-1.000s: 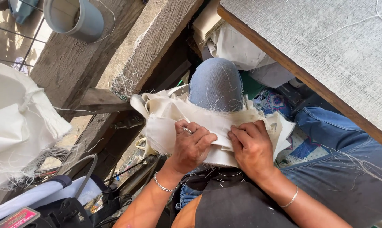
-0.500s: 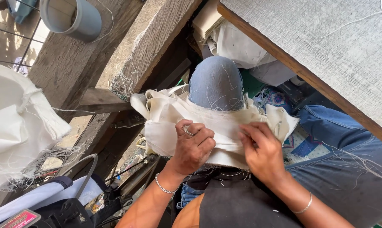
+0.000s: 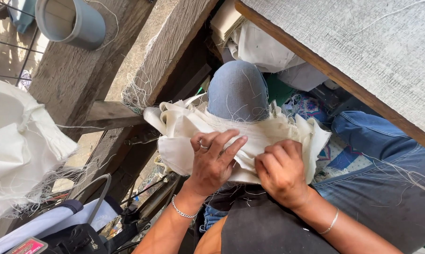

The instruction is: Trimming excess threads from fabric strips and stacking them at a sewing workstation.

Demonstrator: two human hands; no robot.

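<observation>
Your left hand (image 3: 212, 162) presses flat, fingers spread, on the cream cloth bundle (image 3: 184, 127); your right hand (image 3: 280, 171) pinches its near folds over your knee (image 3: 237, 91).

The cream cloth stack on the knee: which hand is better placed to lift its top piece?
Probably the left hand: its fingers lie spread flat on the cream cloth stack. The right hand is curled, pinching the near edge.

Support: the person's lap, a raised knee in blue jeans (image 3: 237, 91).
On it: a stack of cream cloth pieces (image 3: 184, 129) with frayed edges, draped across the thigh just below the knee.
Loose on the denim: pale stray threads (image 3: 400, 174).
</observation>
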